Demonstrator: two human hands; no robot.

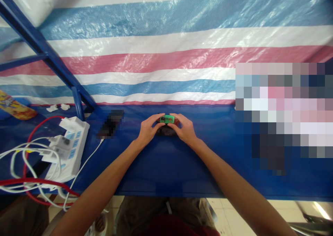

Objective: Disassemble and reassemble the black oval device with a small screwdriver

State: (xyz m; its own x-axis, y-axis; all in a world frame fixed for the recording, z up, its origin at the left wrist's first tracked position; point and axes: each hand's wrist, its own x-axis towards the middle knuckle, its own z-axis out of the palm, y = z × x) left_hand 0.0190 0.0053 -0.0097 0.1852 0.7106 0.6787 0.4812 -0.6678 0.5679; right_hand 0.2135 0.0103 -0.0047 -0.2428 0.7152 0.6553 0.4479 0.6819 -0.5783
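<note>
Both of my hands meet at the middle of the blue-covered table. My left hand (148, 129) and my right hand (185, 128) grip a small green rectangular part (167, 119) from either side with their fingertips. The part has dark square patches on its top and may be a circuit board, though the picture does not settle that. A dark object (166, 131) lies under and between my hands, mostly hidden by my fingers. Neither hand touches anything else.
A white power strip (69, 149) with plugged-in adapters and tangled white and red cables (31, 166) lies to the left. A white cable runs to a blurred dark object (109, 124). Behind the table hang a striped tarpaulin (166, 62) and a blue metal frame (44, 52).
</note>
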